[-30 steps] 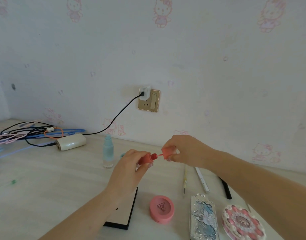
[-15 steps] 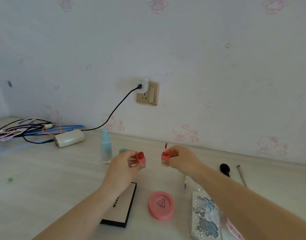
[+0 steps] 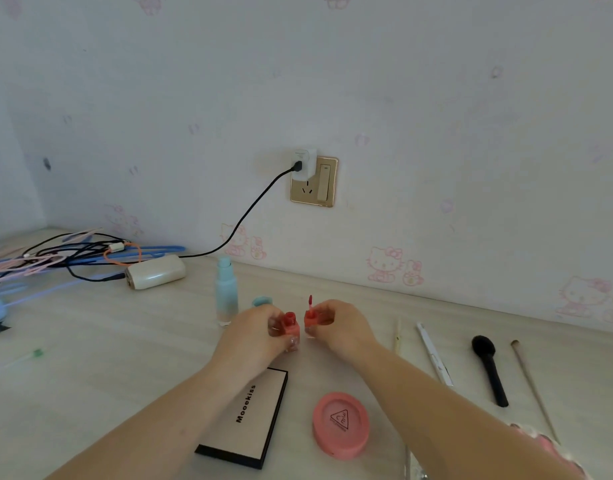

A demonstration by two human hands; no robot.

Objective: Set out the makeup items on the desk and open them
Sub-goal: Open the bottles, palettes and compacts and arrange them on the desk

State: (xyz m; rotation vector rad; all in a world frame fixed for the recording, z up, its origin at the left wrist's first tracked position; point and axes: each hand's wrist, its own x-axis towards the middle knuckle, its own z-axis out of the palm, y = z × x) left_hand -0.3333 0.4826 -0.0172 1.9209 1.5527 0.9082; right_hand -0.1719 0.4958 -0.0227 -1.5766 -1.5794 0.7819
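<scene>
Pale wallpaper with pink cartoon cats backs a light wooden bench (image 3: pixel 90 358), and near its middle sits the thing in hand: a small coral lip-gloss bottle (image 3: pixel 290 329), standing upright with its neck uncapped. The left hand (image 3: pixel 260 336) grips the bottle's body between curled fingers. Just beside it, apart by a narrow gap, the right hand (image 3: pixel 336 327) pinches the matching cap (image 3: pixel 310 320), whose wand and red applicator tip (image 3: pixel 310 301) point upward.

The bottle looks light and rigid, probably smooth plastic or glass, so it could tip easily; holding it low on the square body seems steadiest. The cap is best taken by its flat sides, keeping the wet tip off the bench.

Behind the left hand stands a tall pale blue bottle (image 3: pixel 226 292), with a blue cap (image 3: pixel 261 301) lying near it. Closer to the camera lie a flat palette marked "Mooekiss" (image 3: pixel 249 417) and a round pink compact (image 3: pixel 340 424), both closed by the look of them. To the right lie a thin pencil (image 3: pixel 397 336), a white pen-like stick (image 3: pixel 433 355), a black brush (image 3: pixel 488 368) and a slim brush handle (image 3: pixel 532 386). A charger (image 3: pixel 305 164) fills the wall socket; cables (image 3: pixel 55 254) tangle far left.

The right forearm hides most of a pink item at the lower right edge, and something shiny below the compact is cut off.
</scene>
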